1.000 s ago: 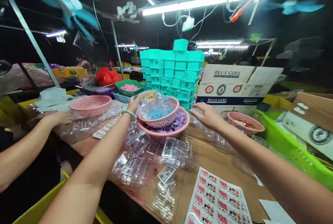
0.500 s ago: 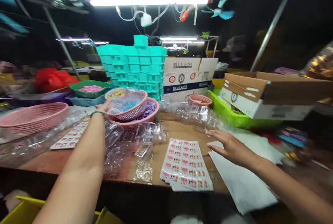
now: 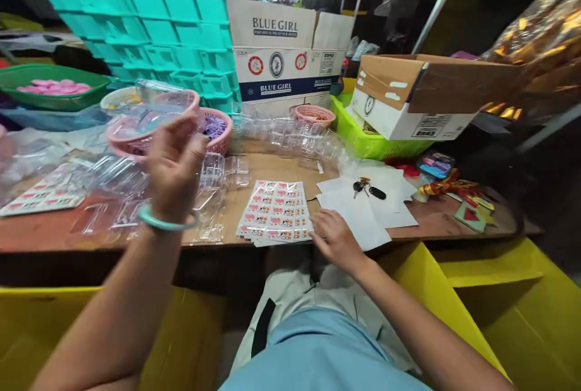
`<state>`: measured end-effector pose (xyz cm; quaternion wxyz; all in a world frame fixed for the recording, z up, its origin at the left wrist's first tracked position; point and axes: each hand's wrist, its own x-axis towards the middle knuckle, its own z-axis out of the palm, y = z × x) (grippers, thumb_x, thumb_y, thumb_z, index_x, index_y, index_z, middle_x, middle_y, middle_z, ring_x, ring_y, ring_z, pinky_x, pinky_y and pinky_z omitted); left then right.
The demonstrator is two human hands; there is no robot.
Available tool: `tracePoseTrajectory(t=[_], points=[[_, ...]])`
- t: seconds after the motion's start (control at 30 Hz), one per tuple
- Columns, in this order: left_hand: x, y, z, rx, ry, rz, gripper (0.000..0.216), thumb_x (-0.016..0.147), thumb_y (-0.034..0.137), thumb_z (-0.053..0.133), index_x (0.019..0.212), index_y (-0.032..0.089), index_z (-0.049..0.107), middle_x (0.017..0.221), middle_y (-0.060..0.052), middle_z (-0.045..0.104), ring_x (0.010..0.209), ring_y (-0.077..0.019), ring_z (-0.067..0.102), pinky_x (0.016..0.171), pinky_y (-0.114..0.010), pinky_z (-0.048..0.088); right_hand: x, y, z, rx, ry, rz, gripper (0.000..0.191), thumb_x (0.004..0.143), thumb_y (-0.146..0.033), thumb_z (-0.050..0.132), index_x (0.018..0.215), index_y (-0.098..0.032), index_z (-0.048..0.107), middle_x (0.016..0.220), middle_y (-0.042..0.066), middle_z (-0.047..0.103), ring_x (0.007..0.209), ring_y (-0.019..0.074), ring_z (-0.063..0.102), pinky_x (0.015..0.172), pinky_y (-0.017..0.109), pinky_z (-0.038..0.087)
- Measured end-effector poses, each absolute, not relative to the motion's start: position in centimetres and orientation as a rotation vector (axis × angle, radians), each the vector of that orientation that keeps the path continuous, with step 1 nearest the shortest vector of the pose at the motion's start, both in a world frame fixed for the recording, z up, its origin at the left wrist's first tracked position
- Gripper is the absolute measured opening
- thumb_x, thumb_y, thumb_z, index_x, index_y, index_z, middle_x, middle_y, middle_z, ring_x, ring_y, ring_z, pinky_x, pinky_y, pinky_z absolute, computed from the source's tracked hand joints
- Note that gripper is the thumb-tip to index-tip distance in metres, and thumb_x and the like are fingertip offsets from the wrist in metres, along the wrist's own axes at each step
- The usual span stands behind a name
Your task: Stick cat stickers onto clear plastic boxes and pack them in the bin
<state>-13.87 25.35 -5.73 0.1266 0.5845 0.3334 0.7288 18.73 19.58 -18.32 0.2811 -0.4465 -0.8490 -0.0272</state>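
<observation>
My left hand (image 3: 175,164), with a pale green bangle at the wrist, is raised before the pink baskets. Its fingers are curled together, and blur hides what they may hold. Behind it, clear plastic (image 3: 170,100) lies over the upper pink basket (image 3: 193,106), with purple pieces (image 3: 214,127) in the basket beneath. My right hand (image 3: 338,238) rests at the table's front edge, fingers apart, by the right side of a fanned stack of sticker sheets (image 3: 275,212) printed in pink and orange. White paper sheets (image 3: 349,215) lie just beyond that hand.
Clear plastic boxes (image 3: 213,170) lie around the baskets. Turquoise crates (image 3: 158,22) and a BLUE GIRL carton (image 3: 276,40) stand behind. An open carton (image 3: 399,100) sits on a lime-green basket (image 3: 381,147). Keys (image 3: 361,186) lie on the paper. Yellow bins (image 3: 454,294) flank my lap.
My left hand has drawn back from the baskets toward me. My right hand has moved from above the white paper to the edge of the sticker sheets. The view has tilted down.
</observation>
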Motion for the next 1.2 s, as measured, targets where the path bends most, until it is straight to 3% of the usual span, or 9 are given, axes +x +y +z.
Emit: tracePoseTrajectory(t=[0.07, 0.2, 0.33, 0.47, 0.67, 0.8, 0.93, 1.1, 1.2], points=[[-10.2, 22.8, -9.4, 1.642, 1.212, 1.914, 0.035, 0.084, 0.034, 0.063, 0.114, 0.016, 0.061, 0.118, -0.008, 0.063, 0.112, -0.0213, 0.058, 0.102, -0.037, 0.044, 15.0, 20.8, -18.7, -1.073, -2.421, -0.009, 0.049, 0.088, -0.036, 0.059, 0.133, -0.018, 0.052, 0.134, 0.014, 0.056, 0.131, 0.0319, 0.044, 0.111, 0.056, 0.032], [-8.9, 19.9, -16.6, 1.298, 1.636, 1.552, 0.042, 0.071, 0.037, 0.073, 0.106, 0.015, 0.065, 0.104, -0.009, 0.067, 0.097, -0.0248, 0.064, 0.086, -0.035, 0.051, 11.2, 22.5, -19.3, -1.061, -2.62, 0.169, 0.086, 0.073, -0.043, 0.076, 0.144, -0.015, 0.038, 0.146, 0.02, 0.042, 0.138, 0.0393, 0.033, 0.111, 0.062, 0.026], [-10.2, 18.9, -20.0, 0.985, 1.501, 1.238, 0.064, 0.059, 0.041, 0.08, 0.112, 0.011, 0.06, 0.082, -0.007, 0.068, 0.07, -0.0202, 0.064, 0.059, -0.028, 0.049, 12.6, 24.0, -19.4, -0.942, -2.692, 0.251, 0.068, 0.075, -0.04, 0.076, 0.133, -0.017, 0.051, 0.139, 0.017, 0.051, 0.131, 0.0354, 0.044, 0.108, 0.057, 0.033], [-9.5, 18.9, -19.7, 0.901, 1.393, 1.278, 0.071, 0.055, 0.041, 0.084, 0.115, 0.013, 0.058, 0.066, 0.001, 0.062, 0.057, -0.0117, 0.054, 0.05, -0.021, 0.038, 14.6, 24.9, -19.3, -0.725, -2.647, 0.317, 0.052, 0.076, -0.05, 0.072, 0.116, -0.018, 0.062, 0.126, 0.013, 0.063, 0.123, 0.0304, 0.053, 0.105, 0.049, 0.04], [-7.6, 20.2, -18.8, 0.825, 1.342, 1.17, 0.059, 0.055, 0.041, 0.085, 0.103, 0.013, 0.065, 0.074, -0.002, 0.067, 0.057, -0.0099, 0.054, 0.051, -0.021, 0.04, 17.9, 27.4, -18.5, -0.815, -2.349, 0.493, 0.049, 0.078, -0.047, 0.07, 0.118, -0.021, 0.061, 0.121, 0.009, 0.066, 0.116, 0.023, 0.059, 0.101, 0.038, 0.046], [-6.4, 21.7, -19.2, 0.822, 1.326, 1.157, 0.043, 0.055, 0.045, 0.084, 0.078, 0.014, 0.065, 0.076, -0.003, 0.067, 0.057, -0.0116, 0.058, 0.052, -0.024, 0.048, 24.9, 33.4, -16.6, -1.346, -1.839, 0.097, 0.042, 0.086, -0.039, 0.06, 0.121, -0.017, 0.058, 0.124, 0.015, 0.06, 0.119, 0.0278, 0.054, 0.103, 0.048, 0.041], [-4.6, 23.1, -19.2, 0.796, 1.301, 1.173, 0.043, 0.06, 0.048, 0.08, 0.08, 0.019, 0.056, 0.059, 0.005, 0.058, 0.046, -0.0107, 0.056, 0.042, -0.021, 0.046, 31.5, 37.5, -14.7, -1.696, -1.667, -0.065, 0.073, 0.072, -0.036, 0.073, 0.132, -0.007, 0.045, 0.13, 0.025, 0.05, 0.125, 0.037, 0.044, 0.105, 0.057, 0.034], [-2.0, 23.7, -18.2, 0.564, 1.215, 1.223, 0.048, 0.059, 0.027, 0.084, 0.098, 0.02, 0.056, 0.073, 0.003, 0.065, 0.059, -0.0119, 0.066, 0.056, -0.022, 0.057, 27.0, 32.7, -14.4, -1.319, -1.8, 0.039, 0.037, 0.087, -0.038, 0.057, 0.12, -0.021, 0.054, 0.113, 0.012, 0.058, 0.109, 0.0256, 0.056, 0.096, 0.044, 0.046], [-0.5, 23.7, -17.8, 0.463, 1.116, 1.288, 0.037, 0.06, 0.023, 0.083, 0.085, 0.018, 0.057, 0.072, 0.003, 0.065, 0.063, -0.0104, 0.066, 0.063, -0.022, 0.059, 20.9, 27.7, -15.6, -1.001, -2.137, 0.197, 0.044, 0.088, -0.036, 0.058, 0.13, -0.025, 0.048, 0.126, 0.011, 0.055, 0.121, 0.0257, 0.05, 0.104, 0.044, 0.042]])
